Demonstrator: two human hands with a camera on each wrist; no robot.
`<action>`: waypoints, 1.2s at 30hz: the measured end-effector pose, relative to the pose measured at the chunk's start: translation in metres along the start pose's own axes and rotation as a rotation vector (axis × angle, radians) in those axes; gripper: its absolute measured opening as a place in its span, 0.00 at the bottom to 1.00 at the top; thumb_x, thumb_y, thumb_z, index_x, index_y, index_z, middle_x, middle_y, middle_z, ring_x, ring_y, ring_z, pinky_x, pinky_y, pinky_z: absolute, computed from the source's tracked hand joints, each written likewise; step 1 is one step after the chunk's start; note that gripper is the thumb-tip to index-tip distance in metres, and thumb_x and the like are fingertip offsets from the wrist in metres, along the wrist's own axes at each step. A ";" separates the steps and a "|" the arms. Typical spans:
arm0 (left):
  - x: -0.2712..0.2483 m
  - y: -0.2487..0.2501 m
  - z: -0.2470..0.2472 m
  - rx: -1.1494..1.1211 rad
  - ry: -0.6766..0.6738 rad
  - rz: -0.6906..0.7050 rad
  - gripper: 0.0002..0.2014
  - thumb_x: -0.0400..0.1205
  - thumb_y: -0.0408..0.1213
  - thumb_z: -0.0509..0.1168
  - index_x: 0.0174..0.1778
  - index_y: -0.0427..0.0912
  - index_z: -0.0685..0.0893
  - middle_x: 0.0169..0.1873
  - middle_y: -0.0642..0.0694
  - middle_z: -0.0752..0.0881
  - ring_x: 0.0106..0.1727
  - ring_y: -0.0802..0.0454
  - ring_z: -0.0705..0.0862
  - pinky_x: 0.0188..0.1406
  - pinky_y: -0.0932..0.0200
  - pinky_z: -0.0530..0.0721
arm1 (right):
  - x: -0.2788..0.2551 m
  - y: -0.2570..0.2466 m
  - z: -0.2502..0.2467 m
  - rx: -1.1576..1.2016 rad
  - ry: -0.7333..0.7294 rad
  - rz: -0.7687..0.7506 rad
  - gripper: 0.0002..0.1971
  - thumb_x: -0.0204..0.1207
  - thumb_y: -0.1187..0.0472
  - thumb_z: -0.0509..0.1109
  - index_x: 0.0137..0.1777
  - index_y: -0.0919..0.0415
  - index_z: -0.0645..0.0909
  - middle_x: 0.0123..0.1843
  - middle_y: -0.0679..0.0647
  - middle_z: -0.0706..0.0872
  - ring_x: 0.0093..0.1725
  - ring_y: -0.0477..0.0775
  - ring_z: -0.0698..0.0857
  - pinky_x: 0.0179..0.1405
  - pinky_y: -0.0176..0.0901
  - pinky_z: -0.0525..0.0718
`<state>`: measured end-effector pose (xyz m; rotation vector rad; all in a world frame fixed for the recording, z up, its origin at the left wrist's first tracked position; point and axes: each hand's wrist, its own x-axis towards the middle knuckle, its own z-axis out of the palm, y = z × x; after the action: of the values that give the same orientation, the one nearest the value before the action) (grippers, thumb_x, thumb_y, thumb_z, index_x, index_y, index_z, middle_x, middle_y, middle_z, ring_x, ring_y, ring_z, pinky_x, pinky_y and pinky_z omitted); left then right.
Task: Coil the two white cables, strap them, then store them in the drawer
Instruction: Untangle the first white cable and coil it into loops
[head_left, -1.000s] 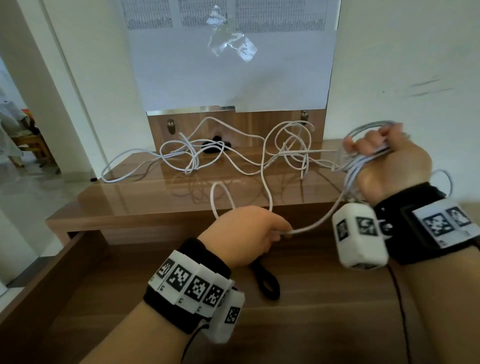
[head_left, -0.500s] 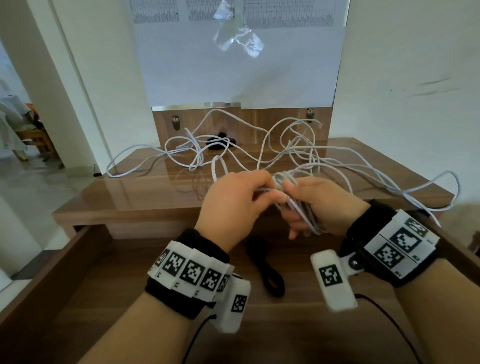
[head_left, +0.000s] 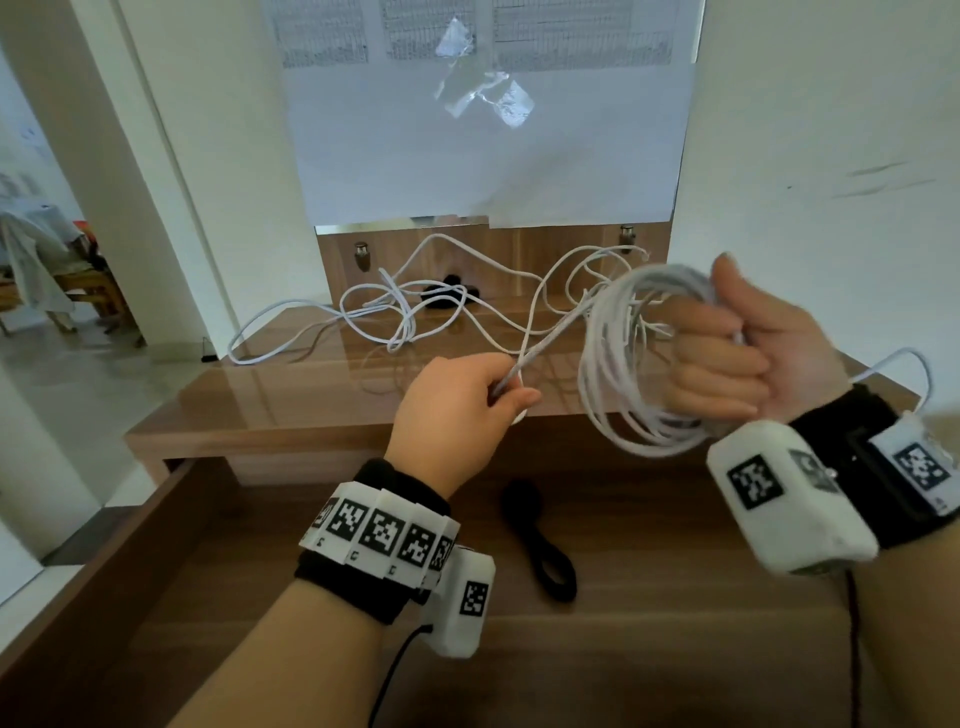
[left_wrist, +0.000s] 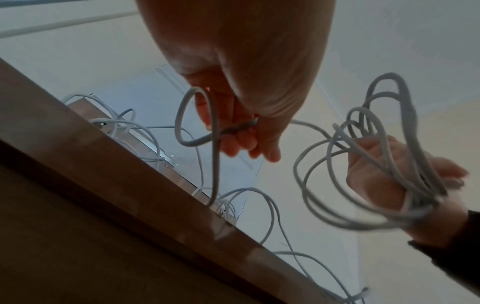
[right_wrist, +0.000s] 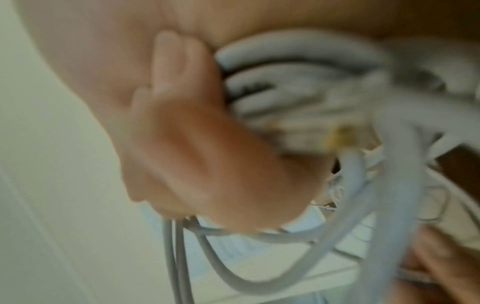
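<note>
several loops of white cable are already gathered into a coil held up above the near right part of the worktop, and the right hand keeps its grip clamped round one side of that coil, fingers curled through the loops. the left hand is pinched shut on the free run of the same cable, just left of the coil, with the strand stretched taut between the two hands. the rest of the white cabling lies tangled at the far side of the worktop against the back panel, and a black strap lies in the open drawer near the person. the cable looks light, thin and limp, with enough springiness that the loops splay apart, so i judge they would fan out or slip if the right hand slackened. best hold is where all the loops cross in the palm, while the left feeds slack a short stretch at a time. snagging in the far tangle looks the likeliest trouble.
</note>
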<state>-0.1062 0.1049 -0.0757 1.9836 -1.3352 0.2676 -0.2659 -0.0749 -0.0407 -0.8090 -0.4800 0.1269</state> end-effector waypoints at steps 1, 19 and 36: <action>0.000 0.001 0.001 0.036 -0.031 -0.008 0.13 0.81 0.49 0.68 0.32 0.50 0.79 0.27 0.53 0.80 0.32 0.58 0.78 0.34 0.59 0.74 | -0.002 -0.004 -0.002 0.042 -0.017 -0.067 0.22 0.86 0.45 0.53 0.37 0.62 0.70 0.20 0.47 0.63 0.16 0.45 0.58 0.20 0.40 0.66; -0.006 0.019 0.018 -0.093 -0.285 -0.038 0.18 0.74 0.19 0.62 0.36 0.52 0.80 0.42 0.54 0.80 0.46 0.55 0.80 0.43 0.64 0.77 | 0.000 -0.015 -0.008 0.007 0.882 -1.036 0.20 0.87 0.51 0.55 0.33 0.57 0.68 0.22 0.48 0.65 0.20 0.49 0.64 0.35 0.40 0.83; -0.011 0.029 0.012 0.181 -0.323 0.315 0.13 0.89 0.50 0.50 0.53 0.52 0.80 0.38 0.53 0.83 0.40 0.56 0.81 0.42 0.51 0.81 | 0.009 -0.005 -0.009 -0.308 1.073 -0.892 0.17 0.87 0.52 0.55 0.37 0.58 0.71 0.23 0.50 0.69 0.20 0.49 0.67 0.33 0.46 0.84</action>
<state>-0.1387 0.0989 -0.0777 2.0189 -1.8941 0.2260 -0.2544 -0.0818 -0.0388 -0.7750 0.2075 -1.1822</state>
